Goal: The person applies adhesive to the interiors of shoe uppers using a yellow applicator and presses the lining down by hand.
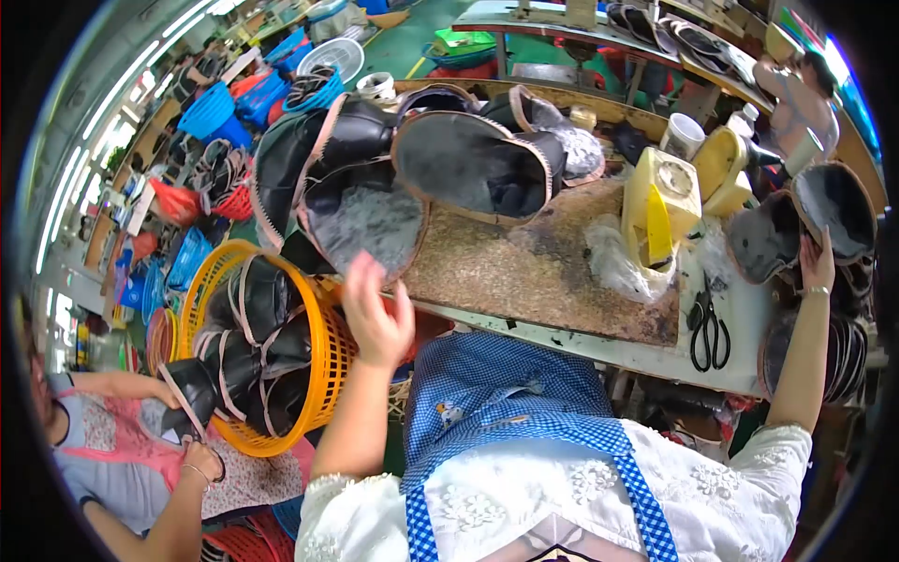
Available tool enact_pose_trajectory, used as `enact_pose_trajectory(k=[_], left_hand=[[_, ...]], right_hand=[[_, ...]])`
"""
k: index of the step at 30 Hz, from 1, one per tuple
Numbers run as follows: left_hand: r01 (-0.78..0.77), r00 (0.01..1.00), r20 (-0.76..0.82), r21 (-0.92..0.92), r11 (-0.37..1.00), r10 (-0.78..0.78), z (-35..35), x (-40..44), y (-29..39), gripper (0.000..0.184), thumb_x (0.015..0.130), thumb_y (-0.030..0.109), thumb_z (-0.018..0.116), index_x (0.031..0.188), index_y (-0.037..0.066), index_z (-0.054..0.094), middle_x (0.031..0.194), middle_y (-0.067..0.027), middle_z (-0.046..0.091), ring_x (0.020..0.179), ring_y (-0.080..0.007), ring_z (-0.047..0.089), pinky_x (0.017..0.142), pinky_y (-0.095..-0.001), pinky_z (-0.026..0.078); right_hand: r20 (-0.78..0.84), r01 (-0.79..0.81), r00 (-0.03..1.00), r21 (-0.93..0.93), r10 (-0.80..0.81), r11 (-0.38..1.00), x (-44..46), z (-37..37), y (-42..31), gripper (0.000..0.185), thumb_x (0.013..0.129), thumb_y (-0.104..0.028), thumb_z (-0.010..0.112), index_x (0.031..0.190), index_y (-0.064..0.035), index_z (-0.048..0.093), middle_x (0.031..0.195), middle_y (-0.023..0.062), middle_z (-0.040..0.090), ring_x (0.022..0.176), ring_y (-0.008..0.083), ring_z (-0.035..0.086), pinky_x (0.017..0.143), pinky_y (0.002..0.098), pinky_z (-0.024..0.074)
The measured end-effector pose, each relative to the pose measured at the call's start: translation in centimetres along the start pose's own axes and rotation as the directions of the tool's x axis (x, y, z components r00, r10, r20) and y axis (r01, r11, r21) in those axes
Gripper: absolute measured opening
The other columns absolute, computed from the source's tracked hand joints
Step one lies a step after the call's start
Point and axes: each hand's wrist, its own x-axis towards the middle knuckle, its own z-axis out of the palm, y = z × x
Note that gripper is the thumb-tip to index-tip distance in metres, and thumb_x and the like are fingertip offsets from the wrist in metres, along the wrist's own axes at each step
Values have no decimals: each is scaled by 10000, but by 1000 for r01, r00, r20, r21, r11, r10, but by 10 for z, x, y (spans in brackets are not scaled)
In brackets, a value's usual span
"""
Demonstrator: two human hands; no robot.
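Note:
My left hand (376, 314) is open with its fingers apart. It is at the lower edge of a black shoe upper with fuzzy grey lining (367, 225) on the left of the bench; I cannot tell whether it touches it. Another upper (459, 159) lies lining up in the middle, with more black uppers behind and beside it. Out at the far right, my right hand (817, 262) is closed on the edge of a grey-lined shoe upper (836, 211). A second upper (763, 239) sits just left of that hand, and a stack of uppers (824, 356) lies below.
Black scissors (709, 332) lie on the bench near a cut-open plastic jug (660, 211) and a white tub (683, 136). A worn board (552, 262) covers the bench top. To the left stands a yellow basket (323, 365) of uppers; a co-worker's hands (197, 454) are beside it.

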Motion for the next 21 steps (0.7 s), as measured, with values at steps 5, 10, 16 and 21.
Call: enact_pose_trajectory(k=[5, 10, 16, 21], left_hand=[[219, 896, -443, 408, 887, -18, -1, 98, -111, 679, 787, 198, 718, 1287, -93, 363, 1316, -293, 424, 1239, -452, 413, 1062, -486, 318], [638, 761, -77, -90, 765, -644, -1, 126, -197, 459, 725, 200, 803, 1100, -12, 645, 1045, -112, 673, 953, -210, 614, 874, -341, 461], [512, 717, -379, -284, 811, -586, -15, 145, -153, 484, 785, 351, 781, 944, -88, 651, 942, -137, 698, 769, -203, 619, 737, -348, 492], [542, 779, -218, -237, 806, -588, -35, 119, -20, 460, 883, 225, 686, 1214, -69, 560, 1138, -146, 654, 953, -225, 623, 886, -340, 460]], right_hand=[[-263, 266, 914, -184, -308, 946, -100, 49, 18, 328, 795, -374, 773, 780, -96, 598, 710, -15, 458, 535, 54, 400, 408, 217, 283], [794, 137, 552, 214, -254, 967, -296, 159, 12, 460, 985, -384, 495, 655, -93, 359, 620, -8, 287, 708, 172, 346, 973, 360, 332], [761, -247, -215, 564, -612, 788, -421, 208, -28, 131, 734, -75, 681, 644, 5, 629, 537, 107, 590, 485, 229, 595, 780, 392, 555], [801, -186, -259, 507, -540, 841, -428, 204, -14, 122, 743, -87, 676, 700, 16, 627, 601, 126, 599, 536, 245, 598, 766, 402, 549]])
